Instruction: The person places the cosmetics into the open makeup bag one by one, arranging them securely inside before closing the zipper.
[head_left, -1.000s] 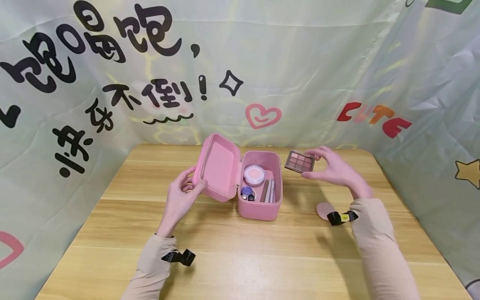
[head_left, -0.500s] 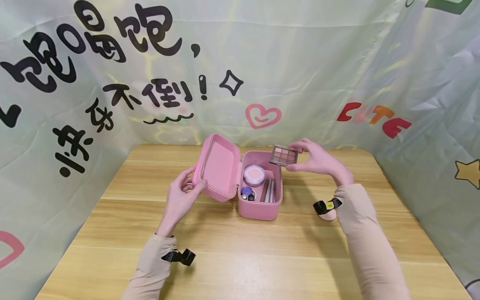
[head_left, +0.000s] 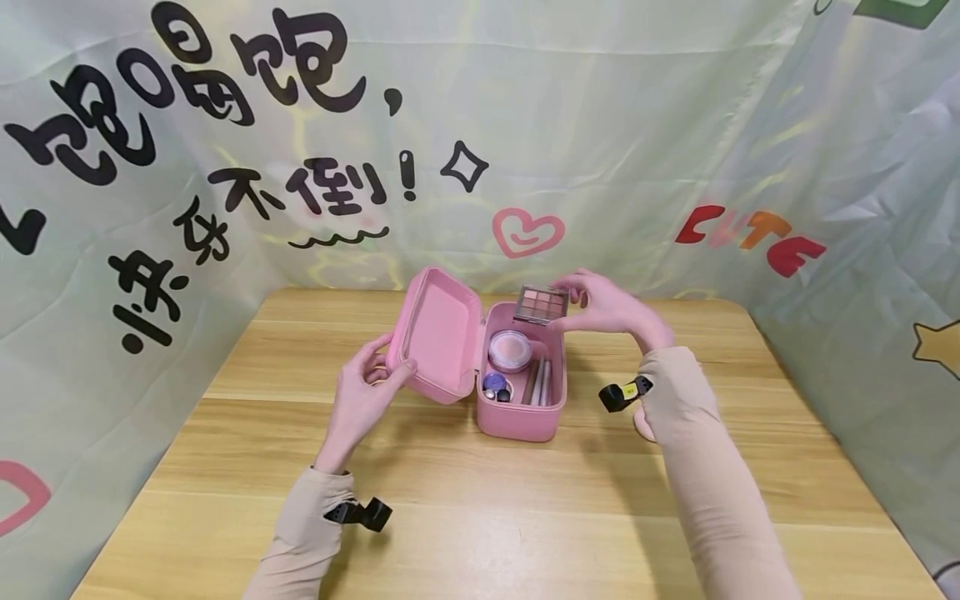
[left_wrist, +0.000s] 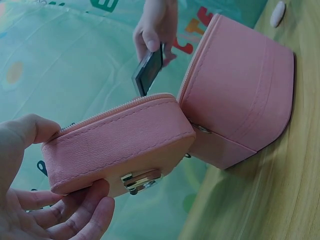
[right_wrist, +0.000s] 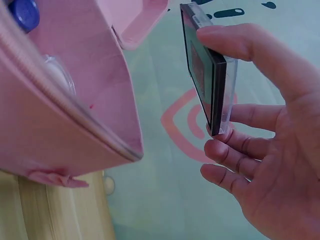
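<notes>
A pink zippered makeup case [head_left: 517, 423] stands on the wooden table with its lid [head_left: 438, 337] swung out to the left. My left hand [head_left: 363, 392] grips the lid's outer edge, thumb on the rim and fingers beneath, as the left wrist view shows. Over the case's far end, my right hand [head_left: 607, 304] pinches an eyeshadow palette [head_left: 542, 305] between thumb and fingers. In the right wrist view the palette [right_wrist: 205, 70] is seen edge-on, apart from the case wall. Inside the case lie a round compact [head_left: 509, 351], several slim tubes [head_left: 537, 383] and a small blue-lidded jar [head_left: 494, 382].
A pale pink round puff [head_left: 645, 425] lies on the table [head_left: 480, 517] to the right, partly behind the right wrist's camera [head_left: 624, 394]. A printed cloth backdrop [head_left: 615, 150] hangs behind the table and along both sides.
My right hand has carried the palette leftward and slightly away, from right of the case to over its far end. The left hand and the lid have stayed in place.
</notes>
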